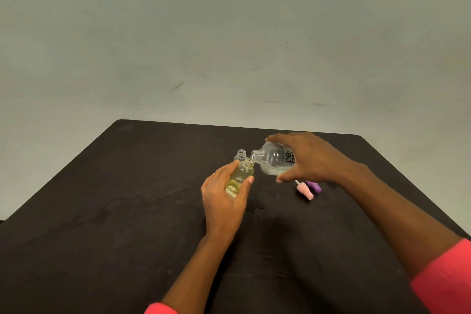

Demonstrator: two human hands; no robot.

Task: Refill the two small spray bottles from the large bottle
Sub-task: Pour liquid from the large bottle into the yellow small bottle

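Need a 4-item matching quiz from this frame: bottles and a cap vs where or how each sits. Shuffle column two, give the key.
Column 1
1. large bottle
2. yellowish small bottle
3. clear small bottle
4. pink spray cap

Column 2
A. lying on the table
B. held in the left hand
C. tilted in the right hand
D. uncapped, behind the held small bottle

Pairs: 1-C, 2-B, 3-D, 4-A

The large bottle (275,160), clear, tips nearly sideways, liquid low inside. Right under its open mouth sits the yellowish small bottle (242,173), tilted; just left of that mouth, the second small bottle (240,155), uncapped.
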